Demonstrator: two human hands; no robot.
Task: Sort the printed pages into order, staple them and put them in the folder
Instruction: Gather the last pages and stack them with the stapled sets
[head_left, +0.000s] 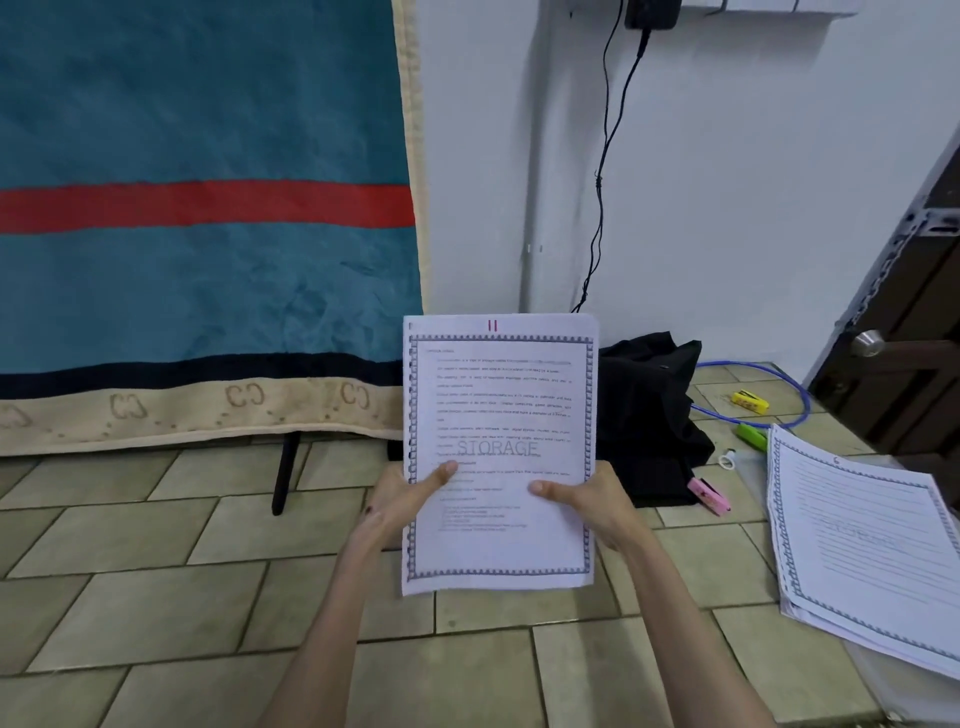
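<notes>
I hold a stack of printed pages (498, 405) upright in front of me, above the tiled floor. The top page has a grey patterned border, a red "11" at the top and a "STORAGE" watermark. My left hand (402, 496) grips the stack's lower left edge with the thumb on the front. My right hand (587, 501) grips the lower right edge the same way. A second pile of bordered pages (867, 551) lies on the floor at the right, on a clear plastic folder (883, 691). A pink stapler (709, 496) lies on the floor beside a black bag.
A black bag (649, 415) sits against the white wall behind the pages. A yellow object (749, 401), a green object (752, 435) and a blue cable loop (779, 395) lie near a dark door (914, 332). A teal and red blanket (197, 218) hangs at the left.
</notes>
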